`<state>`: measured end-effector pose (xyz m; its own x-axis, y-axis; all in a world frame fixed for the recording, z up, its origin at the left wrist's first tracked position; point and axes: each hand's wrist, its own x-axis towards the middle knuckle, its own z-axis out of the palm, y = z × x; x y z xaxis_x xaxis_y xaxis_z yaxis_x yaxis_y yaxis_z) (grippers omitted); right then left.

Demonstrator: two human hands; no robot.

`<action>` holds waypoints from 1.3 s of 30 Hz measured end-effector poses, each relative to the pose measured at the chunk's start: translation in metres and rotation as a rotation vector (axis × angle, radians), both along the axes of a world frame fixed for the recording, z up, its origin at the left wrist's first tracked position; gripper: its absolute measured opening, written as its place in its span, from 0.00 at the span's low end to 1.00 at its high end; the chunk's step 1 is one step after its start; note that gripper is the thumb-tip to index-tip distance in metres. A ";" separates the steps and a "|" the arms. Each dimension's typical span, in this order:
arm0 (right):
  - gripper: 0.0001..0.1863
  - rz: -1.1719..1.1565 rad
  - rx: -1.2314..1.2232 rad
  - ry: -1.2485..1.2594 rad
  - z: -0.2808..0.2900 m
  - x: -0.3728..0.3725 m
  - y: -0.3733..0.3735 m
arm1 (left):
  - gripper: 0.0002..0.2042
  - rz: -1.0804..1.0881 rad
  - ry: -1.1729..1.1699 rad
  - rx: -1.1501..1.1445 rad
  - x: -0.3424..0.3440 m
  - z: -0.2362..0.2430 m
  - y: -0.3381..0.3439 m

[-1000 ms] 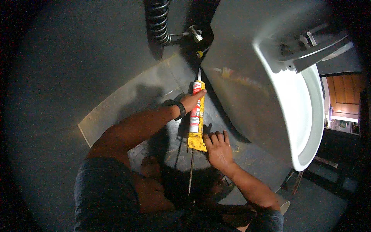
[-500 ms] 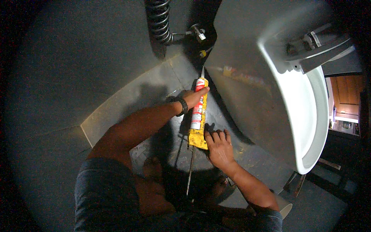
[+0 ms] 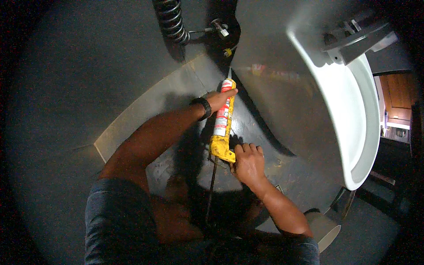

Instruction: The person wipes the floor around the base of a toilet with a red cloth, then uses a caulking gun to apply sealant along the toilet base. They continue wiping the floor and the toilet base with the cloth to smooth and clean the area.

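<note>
Shadowed floor [image 3: 246, 132]; left hand [image 3: 216, 101] partly hides cartridge [image 3: 222, 121].

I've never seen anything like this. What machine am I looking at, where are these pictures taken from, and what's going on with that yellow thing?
There is no machine here, just a person's two bare hands. Every picture comes from one camera worn on the head, looking down; its wide lens bends straight edges.

The yellow thing is a caulking gun carrying a white-and-red cartridge, its nozzle pointing away from the person. The left hand holds the cartridge; the right hand curls at the gun's rear, hiding most of the grip.

Below is a grey floor. To the right is a white sink, and above, a coiled hose.
</note>
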<state>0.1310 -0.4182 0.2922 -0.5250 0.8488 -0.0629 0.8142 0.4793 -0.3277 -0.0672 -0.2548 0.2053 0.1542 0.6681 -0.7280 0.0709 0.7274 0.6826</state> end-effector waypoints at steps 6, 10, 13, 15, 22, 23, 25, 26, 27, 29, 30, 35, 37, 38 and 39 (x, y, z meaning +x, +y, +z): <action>0.22 0.064 -0.015 -0.049 0.006 0.004 0.007 | 0.25 0.057 -0.094 -0.015 0.003 0.003 -0.002; 0.19 0.075 0.020 0.000 0.009 0.005 0.009 | 0.23 0.081 -0.164 -0.038 0.003 0.005 -0.002; 0.20 0.079 0.015 0.012 0.011 0.007 0.009 | 0.22 0.065 -0.176 -0.031 0.004 0.006 -0.002; 0.20 0.092 0.010 -0.005 0.012 0.008 0.010 | 0.21 0.058 -0.172 -0.023 0.005 0.006 -0.003; 0.22 0.078 -0.006 -0.010 0.013 0.008 0.009 | 0.26 0.025 -0.137 -0.020 0.004 0.004 0.000; 0.22 0.074 -0.003 -0.003 0.013 0.008 0.008 | 0.26 0.028 -0.123 -0.028 0.003 0.004 0.001; 0.22 0.063 -0.016 -0.003 0.010 0.007 0.007 | 0.23 0.019 -0.149 -0.038 0.002 0.003 0.002; 0.22 0.060 -0.002 0.010 0.008 0.007 0.006 | 0.22 0.017 -0.146 -0.046 0.002 0.002 0.002; 0.22 0.058 0.000 0.008 0.006 0.007 0.005 | 0.22 0.013 -0.128 -0.045 0.002 0.003 0.003; 0.21 0.051 0.013 0.010 0.002 0.007 0.004 | 0.23 0.006 -0.099 -0.035 0.002 0.004 0.003; 0.21 0.044 0.022 0.020 0.001 0.007 0.003 | 0.23 0.009 -0.086 -0.025 0.002 0.005 0.003; 0.21 0.038 0.035 0.004 -0.005 0.006 0.002 | 0.26 0.023 -0.009 -0.032 0.003 0.007 0.003; 0.20 0.039 0.009 -0.035 -0.005 0.006 0.002 | 0.26 0.020 0.020 -0.001 0.003 0.005 0.003; 0.20 0.038 0.026 0.000 -0.005 0.007 0.003 | 0.26 0.015 0.026 0.007 0.003 0.004 0.004; 0.20 0.031 0.028 0.009 -0.006 0.006 0.002 | 0.27 -0.002 0.004 0.026 0.002 0.001 0.005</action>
